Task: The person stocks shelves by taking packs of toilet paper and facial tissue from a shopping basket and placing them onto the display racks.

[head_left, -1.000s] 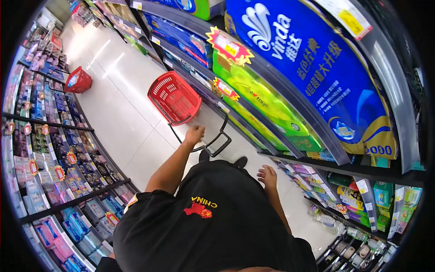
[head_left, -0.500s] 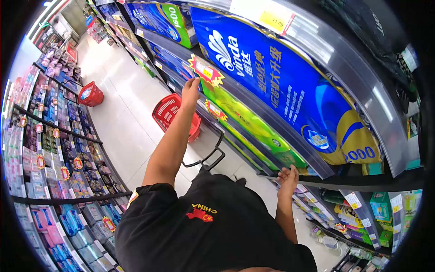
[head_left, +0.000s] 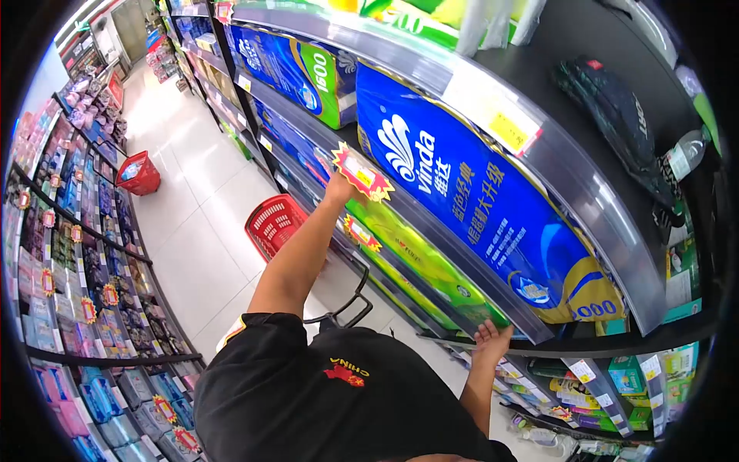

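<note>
A long green pack of tissue paper (head_left: 416, 258) lies on a shelf in front of me. My left hand (head_left: 339, 189) grips its far end, fingertips hidden behind a red and yellow starburst price tag (head_left: 362, 173). At the near end, my right hand (head_left: 491, 343) is closed against the pack's lower corner, with its fingers bent. Directly above is a large blue Vinda pack (head_left: 462, 192). Another starburst tag (head_left: 362, 233) hangs below the green pack, in front of a second green pack.
A red shopping basket (head_left: 277, 223) with a black handle stands on the floor by the shelf. Farther up the aisle is another red basket (head_left: 140, 173). Stocked shelves (head_left: 100, 262) line the left side. A dark bag (head_left: 616, 115) rests on an upper shelf to the right.
My right hand has moved from just beside the green pack's near end onto it. My left hand has slid lower behind the price tag. The view has tilted, showing more of the upper shelf.
</note>
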Demonstrator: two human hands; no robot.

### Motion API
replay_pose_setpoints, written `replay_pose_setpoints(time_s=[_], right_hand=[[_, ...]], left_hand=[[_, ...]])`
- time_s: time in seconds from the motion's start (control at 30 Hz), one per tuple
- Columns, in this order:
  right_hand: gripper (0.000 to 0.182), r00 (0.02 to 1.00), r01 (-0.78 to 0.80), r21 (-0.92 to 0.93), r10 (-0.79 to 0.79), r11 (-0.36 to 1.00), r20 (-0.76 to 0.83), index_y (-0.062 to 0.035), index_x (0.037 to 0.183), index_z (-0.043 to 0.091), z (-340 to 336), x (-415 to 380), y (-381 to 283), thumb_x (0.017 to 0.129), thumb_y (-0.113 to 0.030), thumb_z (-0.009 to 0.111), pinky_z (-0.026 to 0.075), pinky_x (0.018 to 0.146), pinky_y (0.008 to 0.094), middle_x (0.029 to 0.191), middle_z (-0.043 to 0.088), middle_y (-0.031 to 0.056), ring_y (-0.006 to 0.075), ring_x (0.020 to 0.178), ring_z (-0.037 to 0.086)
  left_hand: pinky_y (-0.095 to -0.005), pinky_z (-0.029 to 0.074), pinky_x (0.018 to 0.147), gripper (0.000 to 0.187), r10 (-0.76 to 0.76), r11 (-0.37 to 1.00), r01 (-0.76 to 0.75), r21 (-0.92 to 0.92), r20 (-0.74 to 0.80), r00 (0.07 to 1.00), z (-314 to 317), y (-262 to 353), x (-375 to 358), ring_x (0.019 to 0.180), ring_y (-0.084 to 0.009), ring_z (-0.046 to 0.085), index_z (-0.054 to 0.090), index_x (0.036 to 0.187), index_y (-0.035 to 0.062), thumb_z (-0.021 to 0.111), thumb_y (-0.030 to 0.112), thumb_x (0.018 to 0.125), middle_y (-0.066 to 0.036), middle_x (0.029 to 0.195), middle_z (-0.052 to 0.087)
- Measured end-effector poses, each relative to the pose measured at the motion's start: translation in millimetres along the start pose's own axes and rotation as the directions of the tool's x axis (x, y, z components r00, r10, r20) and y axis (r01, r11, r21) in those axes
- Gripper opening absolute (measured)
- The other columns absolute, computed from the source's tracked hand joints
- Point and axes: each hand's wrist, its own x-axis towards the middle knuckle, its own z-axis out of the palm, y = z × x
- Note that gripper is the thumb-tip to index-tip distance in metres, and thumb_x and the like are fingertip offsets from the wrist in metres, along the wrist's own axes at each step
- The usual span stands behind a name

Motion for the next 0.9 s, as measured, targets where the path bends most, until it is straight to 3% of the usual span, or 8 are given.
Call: replay_pose_setpoints(time_s=[0.2, 0.27, 0.43, 0.53, 0.57, 0.67, 0.7, 0.9], right_hand=[[0.057, 0.991, -0.090, -0.053, 0.095, 0.995, 0.095, -0.0117, 0.115, 0.054, -3, 7, 3, 0.096, -0.063, 0.035, 0.050, 0.060, 0.0315, 0.088, 0.065, 0.0068, 0.0187, 0.072, 0.063], [0.059, 0.992, -0.091, -0.062, 0.096, 0.994, 0.077, -0.0128, 0.117, 0.053, 3, -5, -1, 0.096, -0.065, 0.035, 0.051, 0.060, 0.0321, 0.089, 0.064, 0.0074, 0.0193, 0.072, 0.063], [0.064, 0.982, -0.106, -0.043, 0.112, 0.993, 0.151, -0.0150, 0.125, 0.047, 0, -19, -1, 0.093, -0.069, 0.038, 0.051, 0.061, 0.0321, 0.093, 0.063, 0.0088, 0.0198, 0.075, 0.062], [0.066, 0.974, -0.123, -0.027, 0.126, 0.992, 0.188, -0.0171, 0.130, 0.042, -3, -25, 1, 0.092, -0.071, 0.040, 0.051, 0.062, 0.0326, 0.097, 0.062, 0.0104, 0.0208, 0.078, 0.062], [0.066, 0.975, -0.131, -0.024, 0.133, 0.991, 0.179, -0.0176, 0.130, 0.042, -3, -28, 1, 0.092, -0.071, 0.040, 0.051, 0.063, 0.0329, 0.098, 0.062, 0.0106, 0.0210, 0.078, 0.062], [0.066, 0.973, -0.141, 0.013, 0.136, 0.990, 0.186, -0.0180, 0.131, 0.041, -8, -27, 5, 0.092, -0.071, 0.039, 0.051, 0.065, 0.0337, 0.100, 0.061, 0.0110, 0.0218, 0.078, 0.062], [0.066, 0.972, -0.143, 0.031, 0.134, 0.989, 0.193, -0.0180, 0.131, 0.041, -9, -28, 6, 0.092, -0.071, 0.039, 0.051, 0.066, 0.0339, 0.100, 0.061, 0.0112, 0.0220, 0.079, 0.062], [0.073, 0.977, -0.148, 0.021, 0.143, 0.989, 0.157, -0.0190, 0.134, 0.040, -8, -32, 5, 0.089, -0.076, 0.038, 0.049, 0.067, 0.0340, 0.099, 0.060, 0.0110, 0.0223, 0.081, 0.061]], left_hand=[[-0.0394, 0.056, 0.056, 0.046, -0.148, 0.945, 0.187, -0.267, 0.160, 0.976, -4, 12, -17, 0.061, -0.0310, 0.068, 0.042, 0.125, -0.0101, 0.054, -0.002, 0.082, -0.021, 0.078, 0.067], [-0.0389, 0.056, 0.055, 0.045, -0.215, 0.900, 0.265, -0.346, 0.178, 0.960, -9, 21, -26, 0.057, -0.0299, 0.067, 0.039, 0.125, -0.0115, 0.053, -0.004, 0.082, -0.021, 0.072, 0.065], [-0.0357, 0.055, 0.059, 0.043, -0.102, 0.893, 0.181, -0.412, 0.205, 0.973, -17, 11, -35, 0.062, -0.0247, 0.068, 0.041, 0.126, -0.0091, 0.058, 0.015, 0.095, -0.015, 0.074, 0.066], [-0.0323, 0.054, 0.066, 0.046, -0.101, 0.908, 0.168, -0.385, 0.187, 0.977, -24, 15, -41, 0.064, -0.0235, 0.069, 0.042, 0.127, -0.0098, 0.060, 0.019, 0.095, -0.015, 0.077, 0.067], [-0.0299, 0.051, 0.075, 0.050, -0.124, 0.939, 0.172, -0.297, 0.173, 0.977, -28, 19, -46, 0.069, -0.0222, 0.069, 0.044, 0.126, -0.0098, 0.062, 0.025, 0.095, -0.013, 0.086, 0.068], [-0.0292, 0.049, 0.079, 0.050, -0.195, 0.930, 0.240, -0.280, 0.181, 0.964, -42, 48, -61, 0.075, -0.0192, 0.068, 0.047, 0.126, -0.0088, 0.062, 0.028, 0.095, -0.012, 0.094, 0.068], [-0.0290, 0.047, 0.079, 0.050, -0.228, 0.940, 0.265, -0.214, 0.182, 0.956, -46, 49, -64, 0.087, -0.0163, 0.064, 0.048, 0.127, -0.0084, 0.061, 0.028, 0.096, -0.012, 0.102, 0.066], [-0.0312, 0.047, 0.082, 0.048, -0.256, 0.936, 0.294, -0.194, 0.199, 0.946, -58, 30, -70, 0.101, -0.0166, 0.057, 0.051, 0.130, -0.0016, 0.057, 0.033, 0.097, -0.009, 0.110, 0.063]])
